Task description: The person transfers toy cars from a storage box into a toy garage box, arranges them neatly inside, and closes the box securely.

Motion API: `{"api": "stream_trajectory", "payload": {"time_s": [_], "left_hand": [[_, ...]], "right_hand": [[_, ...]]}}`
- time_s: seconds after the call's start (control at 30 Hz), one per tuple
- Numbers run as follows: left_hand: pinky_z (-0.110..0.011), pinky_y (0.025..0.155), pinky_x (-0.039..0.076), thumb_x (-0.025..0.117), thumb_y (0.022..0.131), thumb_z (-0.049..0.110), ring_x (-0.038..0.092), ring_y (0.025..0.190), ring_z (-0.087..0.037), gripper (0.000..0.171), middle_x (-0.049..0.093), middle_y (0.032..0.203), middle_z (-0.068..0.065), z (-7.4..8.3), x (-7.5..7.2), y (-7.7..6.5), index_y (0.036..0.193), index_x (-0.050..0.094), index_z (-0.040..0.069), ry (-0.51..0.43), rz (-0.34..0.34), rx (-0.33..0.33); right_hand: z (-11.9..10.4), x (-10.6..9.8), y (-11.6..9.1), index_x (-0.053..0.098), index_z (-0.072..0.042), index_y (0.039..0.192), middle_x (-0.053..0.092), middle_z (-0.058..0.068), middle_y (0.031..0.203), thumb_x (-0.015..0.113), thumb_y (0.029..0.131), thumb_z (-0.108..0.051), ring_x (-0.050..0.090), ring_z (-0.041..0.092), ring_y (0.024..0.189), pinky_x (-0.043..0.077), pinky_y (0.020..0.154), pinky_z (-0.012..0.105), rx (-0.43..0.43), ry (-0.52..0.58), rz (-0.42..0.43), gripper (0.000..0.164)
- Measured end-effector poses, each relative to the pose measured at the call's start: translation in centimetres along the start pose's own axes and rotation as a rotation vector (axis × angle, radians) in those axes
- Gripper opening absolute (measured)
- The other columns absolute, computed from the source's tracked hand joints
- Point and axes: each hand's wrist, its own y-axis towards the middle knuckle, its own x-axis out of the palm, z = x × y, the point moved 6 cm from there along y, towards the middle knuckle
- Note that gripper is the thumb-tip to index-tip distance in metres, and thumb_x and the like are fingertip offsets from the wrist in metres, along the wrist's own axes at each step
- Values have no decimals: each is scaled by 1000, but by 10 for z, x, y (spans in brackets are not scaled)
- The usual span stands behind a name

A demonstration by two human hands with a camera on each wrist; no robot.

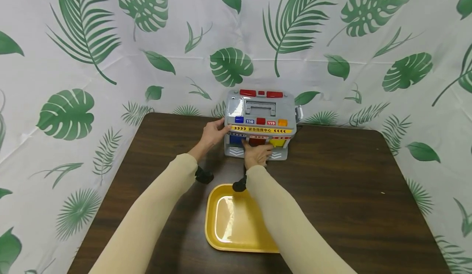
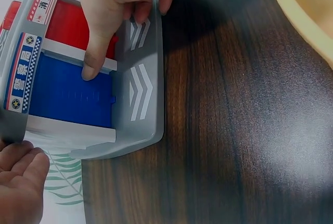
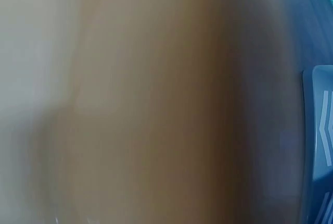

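Note:
A grey toy emergency station (image 1: pixel 262 106) stands at the back of the table, with blue, red and yellow doors above a grey ramp. My left hand (image 1: pixel 214 134) holds its left end, thumb at the roof's front edge; curled fingers (image 2: pixel 21 169) show beside the wall in the left wrist view. My right hand (image 1: pixel 257 155) is at the front, across the red door (image 2: pixel 67 28). Its thumb lies against the blue door (image 2: pixel 70 96), and its other fingers reach toward the yellow door (image 1: pixel 277 143). The right wrist view is mostly a blur, with the ramp (image 3: pixel 322 130) at its edge.
A yellow tray (image 1: pixel 236 225) lies on the dark wooden table (image 1: pixel 350 192) in front of the toy, partly under my right sleeve. A leaf-patterned cloth (image 1: pixel 177 81) hangs close behind the table. A grey part (image 1: pixel 299 113) sticks out at the toy's right end.

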Motion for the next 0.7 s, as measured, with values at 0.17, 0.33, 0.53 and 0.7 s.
{"api": "stream_trajectory", "payload": {"time_s": [0.17,0.33,0.53,0.7], "left_hand": [[-39,105,39,57,94,35,46,128,-26,59,46,141,-13,-1,1,0,142,39,6,-7,-5,-2],[-39,105,39,57,94,35,47,127,-26,58,48,139,-13,3,1,1,142,40,7,12,2,15],[-39,106,38,56,94,35,46,128,-26,57,48,140,-13,4,1,1,142,41,7,20,13,28],[-40,106,37,56,95,34,45,129,-27,56,47,140,-13,3,-3,0,141,42,7,39,24,51]], "right_hand": [[1,3,2,18,-4,143,32,28,141,80,66,-53,41,43,126,31,102,62,9,3,11,111],[0,0,3,18,-4,143,32,28,140,79,67,-52,39,43,128,29,103,62,16,25,0,109],[-1,-4,3,16,-4,144,30,28,142,78,69,-53,37,43,129,31,105,59,13,28,-36,109],[-5,-7,-3,10,0,146,24,31,144,74,75,-48,32,46,131,28,108,54,3,76,-140,107]]}}
